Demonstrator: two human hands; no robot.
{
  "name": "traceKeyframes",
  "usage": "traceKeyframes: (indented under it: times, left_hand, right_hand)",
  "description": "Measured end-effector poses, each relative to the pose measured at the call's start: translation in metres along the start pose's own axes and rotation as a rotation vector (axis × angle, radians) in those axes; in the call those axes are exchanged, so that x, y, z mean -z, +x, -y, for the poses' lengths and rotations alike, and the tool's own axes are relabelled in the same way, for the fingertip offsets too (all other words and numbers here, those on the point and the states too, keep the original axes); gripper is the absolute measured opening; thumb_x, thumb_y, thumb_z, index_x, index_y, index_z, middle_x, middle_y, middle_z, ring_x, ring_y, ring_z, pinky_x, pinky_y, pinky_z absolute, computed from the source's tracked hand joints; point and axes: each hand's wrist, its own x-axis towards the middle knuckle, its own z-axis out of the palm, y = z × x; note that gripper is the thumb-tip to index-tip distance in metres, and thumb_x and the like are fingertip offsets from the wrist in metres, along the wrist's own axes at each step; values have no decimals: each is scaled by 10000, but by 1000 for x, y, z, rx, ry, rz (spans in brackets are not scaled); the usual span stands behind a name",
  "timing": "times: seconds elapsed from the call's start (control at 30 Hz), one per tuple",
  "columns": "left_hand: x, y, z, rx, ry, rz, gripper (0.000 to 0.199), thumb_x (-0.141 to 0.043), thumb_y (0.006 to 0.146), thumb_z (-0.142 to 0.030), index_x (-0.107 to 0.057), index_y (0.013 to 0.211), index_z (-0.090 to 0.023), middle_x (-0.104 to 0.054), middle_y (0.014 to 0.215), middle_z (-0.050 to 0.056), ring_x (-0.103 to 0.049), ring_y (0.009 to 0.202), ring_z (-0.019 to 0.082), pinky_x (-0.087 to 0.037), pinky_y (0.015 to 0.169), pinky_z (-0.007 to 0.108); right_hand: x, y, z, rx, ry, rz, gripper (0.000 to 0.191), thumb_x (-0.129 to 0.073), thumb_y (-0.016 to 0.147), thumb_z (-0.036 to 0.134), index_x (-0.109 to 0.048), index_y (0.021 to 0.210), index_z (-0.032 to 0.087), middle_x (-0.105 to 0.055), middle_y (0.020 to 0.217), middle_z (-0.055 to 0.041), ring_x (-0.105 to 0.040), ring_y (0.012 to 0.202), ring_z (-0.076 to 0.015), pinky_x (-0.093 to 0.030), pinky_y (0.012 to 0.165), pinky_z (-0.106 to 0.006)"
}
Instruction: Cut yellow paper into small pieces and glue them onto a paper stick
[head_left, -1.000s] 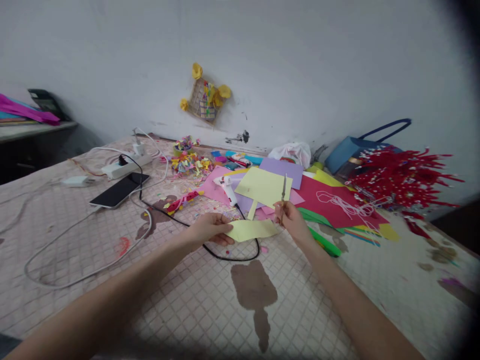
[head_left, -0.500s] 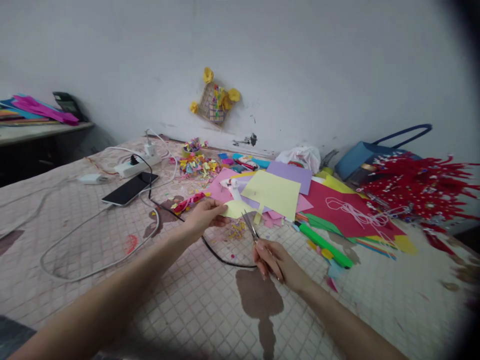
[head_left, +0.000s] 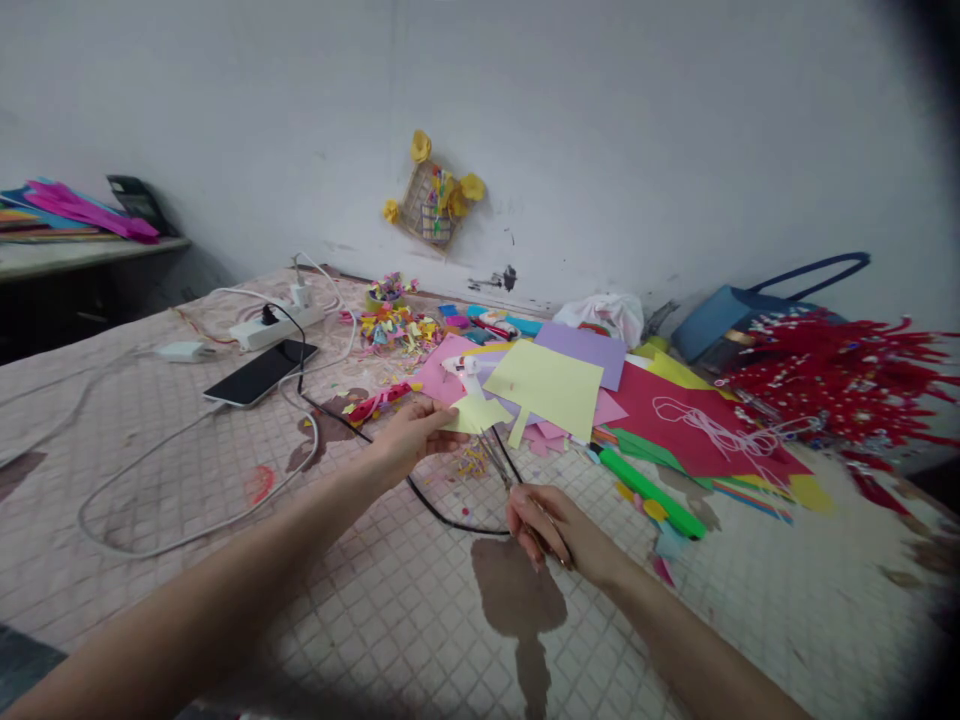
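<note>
Between the thumb and fingers of my left hand [head_left: 412, 437] is a small piece of pale yellow paper [head_left: 478, 413]. My right hand [head_left: 546, 525] grips a pair of scissors [head_left: 496, 462] by the handles. Their blades point up and left, with the tips close to the paper's lower right edge; whether they touch it I cannot tell. Just behind the held piece lie a white glue gun [head_left: 466, 372] and a larger pale yellow sheet [head_left: 546, 385]. Tiny paper clippings [head_left: 472, 460] are scattered on the table below the paper.
To the left are a phone [head_left: 262, 373], a white power strip [head_left: 276, 326] and looping cables. A green stick-like tool [head_left: 652, 492], a red sheet [head_left: 660, 415] with white string [head_left: 705, 425], and red fuzzy stems [head_left: 847, 375] lie right. Colourful paper bits [head_left: 397, 330] pile up behind.
The held yellow paper has turned and now shows a pointed right end. The scissors have shifted slightly down and left, with their blades at a different angle.
</note>
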Motion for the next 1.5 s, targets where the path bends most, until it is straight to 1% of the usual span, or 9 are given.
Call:
traceKeyframes:
  times: [0.13,0.27,0.43,0.57,0.73,1.0,1.3,1.5]
  left_hand:
    - [-7,-7,6,27,34,52,134,-646,728,-178,-530,719,-111,-652,759,49,-657,671,125,-540,635,215]
    - [-13,-12,8,103,28,76,121,-621,754,-184,-518,739,-122,-667,738,55,-672,653,141,-540,587,193]
    - [-15,-13,5,127,12,72,90,-585,780,-160,-508,755,-121,-677,724,66,-677,644,151,-547,579,197]
    - [-15,-14,5,127,0,76,65,-555,797,-135,-507,759,-116,-675,706,64,-677,640,155,-554,585,210]
    - [-15,-14,5,122,0,89,73,-569,788,-140,-507,754,-119,-674,724,58,-677,647,152,-560,619,224]
    - [-13,-13,5,106,22,106,78,-559,795,-138,-508,740,-112,-674,732,66,-677,646,144,-547,575,177]
    - [-11,-10,6,98,29,118,74,-560,792,-135,-505,746,-116,-676,739,64,-677,649,145,-546,581,176]
    - [-11,-11,6,96,26,121,72,-564,789,-136,-510,748,-113,-673,735,66,-676,643,143,-544,575,176]
  right_hand:
    - [-2,2,-1,-6,6,-20,476,-380,808,597,-497,651,162,-421,385,65,-384,327,-68,-268,366,-190]
    - [-4,2,-3,13,0,-15,447,-411,805,577,-495,656,164,-421,390,67,-386,334,-69,-287,379,-190]
    - [-4,1,-4,28,-30,-31,403,-439,811,536,-493,659,166,-421,402,68,-386,340,-68,-279,379,-189]
    - [-5,2,-3,30,-17,-33,387,-449,811,521,-494,665,165,-416,412,68,-378,346,-67,-283,380,-190]
    - [-5,2,-3,41,-27,-45,391,-452,812,518,-492,654,162,-409,412,66,-362,350,-61,-276,382,-185]
    - [-5,3,-7,26,-35,-52,434,-418,810,563,-473,650,164,-397,399,74,-356,324,-56,-268,349,-173]
    - [-6,4,-9,26,-74,-73,462,-373,825,577,-472,652,160,-396,394,74,-357,311,-48,-277,332,-158]
    - [-7,4,-14,29,-31,-90,441,-414,803,577,-460,646,167,-396,386,80,-342,290,-47,-263,306,-158]
